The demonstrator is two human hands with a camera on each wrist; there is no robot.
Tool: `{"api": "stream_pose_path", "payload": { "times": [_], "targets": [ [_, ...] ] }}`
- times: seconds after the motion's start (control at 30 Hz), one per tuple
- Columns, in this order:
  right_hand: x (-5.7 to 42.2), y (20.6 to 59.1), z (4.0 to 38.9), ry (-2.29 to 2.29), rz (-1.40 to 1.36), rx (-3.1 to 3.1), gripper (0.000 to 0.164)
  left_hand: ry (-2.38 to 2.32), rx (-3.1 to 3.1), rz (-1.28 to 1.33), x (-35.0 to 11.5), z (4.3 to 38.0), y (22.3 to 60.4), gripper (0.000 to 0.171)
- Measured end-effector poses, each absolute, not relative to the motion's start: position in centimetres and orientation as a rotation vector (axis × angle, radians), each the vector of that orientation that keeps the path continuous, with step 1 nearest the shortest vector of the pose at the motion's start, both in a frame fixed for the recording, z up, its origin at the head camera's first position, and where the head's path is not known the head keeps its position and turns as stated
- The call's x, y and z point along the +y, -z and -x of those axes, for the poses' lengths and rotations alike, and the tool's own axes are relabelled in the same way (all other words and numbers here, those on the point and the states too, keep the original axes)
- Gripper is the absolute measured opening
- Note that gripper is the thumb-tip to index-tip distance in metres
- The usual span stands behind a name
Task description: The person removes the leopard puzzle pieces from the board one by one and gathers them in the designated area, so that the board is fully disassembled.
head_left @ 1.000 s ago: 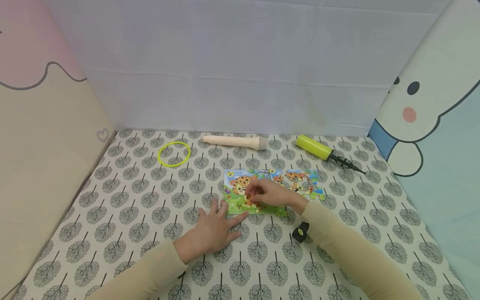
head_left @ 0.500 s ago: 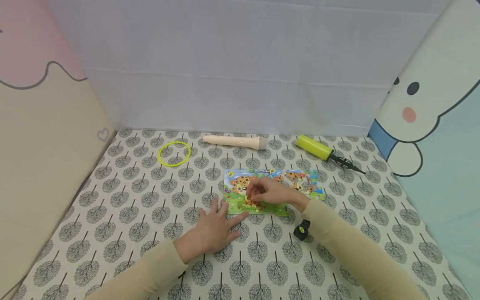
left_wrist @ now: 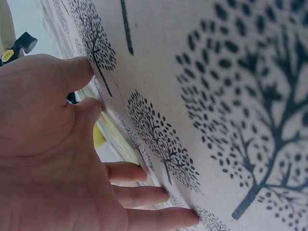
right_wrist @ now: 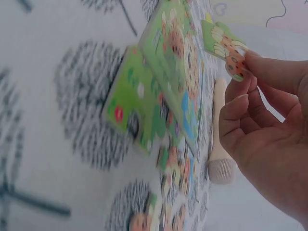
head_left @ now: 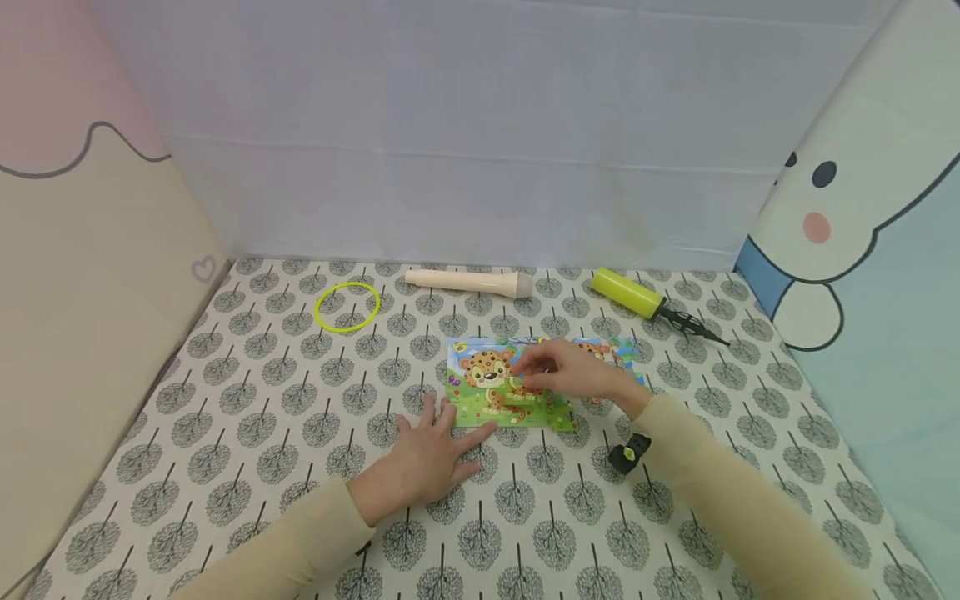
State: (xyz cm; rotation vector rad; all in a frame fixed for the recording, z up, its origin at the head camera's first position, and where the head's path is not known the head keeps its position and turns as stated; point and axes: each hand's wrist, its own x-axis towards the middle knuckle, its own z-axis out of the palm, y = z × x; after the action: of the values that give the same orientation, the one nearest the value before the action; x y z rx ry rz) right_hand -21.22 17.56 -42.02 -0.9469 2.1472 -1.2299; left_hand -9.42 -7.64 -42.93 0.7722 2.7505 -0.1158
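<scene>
My right hand [head_left: 576,369] pinches a puzzle piece [right_wrist: 227,48] between thumb and fingertips. The piece is green with spotted orange fur and pale paws, held up over the right half of the picture board [head_left: 467,402]. That board shows a cartoon leopard on grass. A green corner piece [right_wrist: 137,94] lies at the board's edge, partly overlapped by it in the right wrist view. Several more pieces [right_wrist: 174,174] lie beyond, partly hidden by my right hand in the head view. My left hand [head_left: 426,462] rests palm down with spread fingers on the cloth, fingertips near the board's lower left corner.
Behind the board lies a cream microphone-shaped stick [head_left: 465,282] with a grey end. A yellow-green ring [head_left: 319,315] is at the back left. At the back right lies a yellow-green hand pump [head_left: 628,293] with a black nozzle. Fabric walls enclose the tree-print cloth [head_left: 300,467].
My right hand has moved right and risen from the lower middle of the board, with the puzzle piece now showing in its fingers. My left hand has stayed in place.
</scene>
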Motion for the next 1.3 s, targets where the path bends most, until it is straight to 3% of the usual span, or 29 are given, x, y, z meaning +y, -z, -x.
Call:
{"api": "stream_pose_path", "payload": {
  "times": [0.83,1.3],
  "targets": [
    [27.5,42.8,20.3,1.128,0.78,2.135,0.017,0.059,2.751,-0.783,-7.9,9.4,43.5,0.059],
    [27.1,43.3,19.0,0.948,0.783,2.371,0.009,0.054,2.755,-0.782,-7.9,9.4,43.3,0.059]
  ]
}}
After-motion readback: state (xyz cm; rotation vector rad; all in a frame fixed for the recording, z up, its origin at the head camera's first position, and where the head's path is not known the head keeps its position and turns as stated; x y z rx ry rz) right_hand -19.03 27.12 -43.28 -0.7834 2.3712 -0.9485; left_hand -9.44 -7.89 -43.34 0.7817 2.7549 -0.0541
